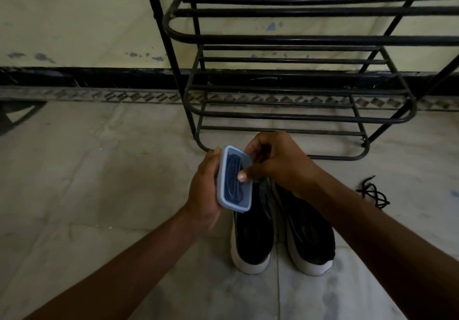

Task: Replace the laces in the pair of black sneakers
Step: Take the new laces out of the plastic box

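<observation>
Hidden or unclear: the fronts of both sneakers are covered by the hands and the box. A dark coiled shape shows dimly through the lid, and I cannot tell what it is. The shoe rack [298, 39] is cut off at the top and right. A dark object at the left edge is cropped.

Box [234, 190]: small, pale blue, lidded, held tilted just above the left sneaker [253, 235].

Left hand [203, 183]: its grip is curled round the box's side and underside.

Right hand [278, 161]: its grip pinches the lid, with the thumb on top and the fingers curled over the far edge.

Right sneaker [308, 240]: black with a white sole, touching its mate, heels toward the camera.

Loose lace [372, 192]: black and tangled, on the floor well to the right.

Setting: pale marbled floor [99, 183], patterned border strip, black skirting [74, 76], scuffed cream wall [74, 17], dim light.
</observation>
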